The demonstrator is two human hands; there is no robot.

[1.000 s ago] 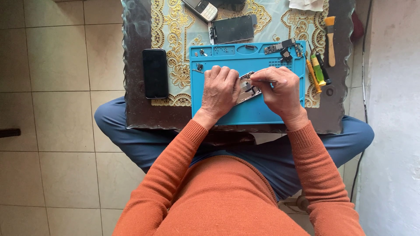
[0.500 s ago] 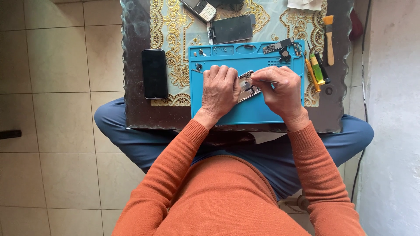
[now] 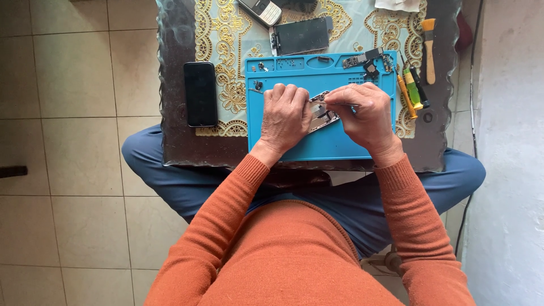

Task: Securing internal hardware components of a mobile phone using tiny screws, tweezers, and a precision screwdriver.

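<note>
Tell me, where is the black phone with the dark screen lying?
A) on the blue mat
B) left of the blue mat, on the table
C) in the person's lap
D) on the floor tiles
B: the black phone lies on the table, left of the blue mat, untouched by either hand.

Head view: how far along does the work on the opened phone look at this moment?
Done: the opened phone lies on the blue mat with its screen panel set aside above and small parts in the mat's trays. In hand: the left hand steadies the phone while the right hand works a thin tool into it. Left: the phone is still open and the panel off.
</note>
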